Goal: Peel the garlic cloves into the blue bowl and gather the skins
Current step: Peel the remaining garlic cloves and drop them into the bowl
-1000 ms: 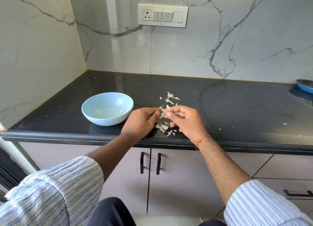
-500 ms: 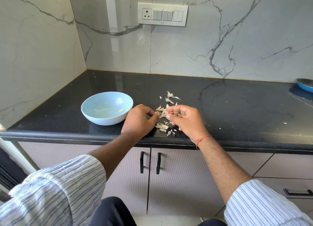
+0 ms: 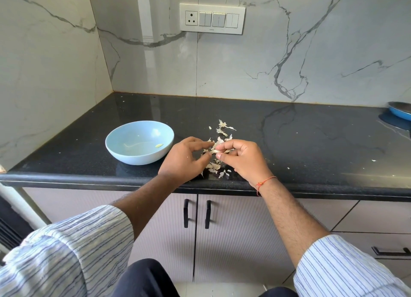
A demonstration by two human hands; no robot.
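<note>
Garlic clove (image 3: 215, 151), small and pale, sits pinched between the thumb and curled fingers of my right hand (image 3: 245, 161), held just above the dark surface (image 3: 300, 145) near its front edge. My left hand (image 3: 183, 161) is close beside it, the forefinger and thumb reaching toward the clove; whether those fingertips actually grip the clove or a bit of its skin I cannot tell, since the contact is too small to make out. Under and beyond both hands lies a loose scatter of papery skins (image 3: 214, 166), some between my wrists near the edge, a few further back toward the wall. To the left of my left hand, just beside it, stands the blue bowl (image 3: 115, 144), upright, with one yellowish peeled clove (image 3: 159, 145) lying inside near its right wall. A thin orange thread (image 3: 265, 182) circles my right wrist. At the far right edge of the surface part of a blue dish (image 3: 400, 112) shows. On the marble wall behind hangs a white switch plate (image 3: 212, 18).
</note>
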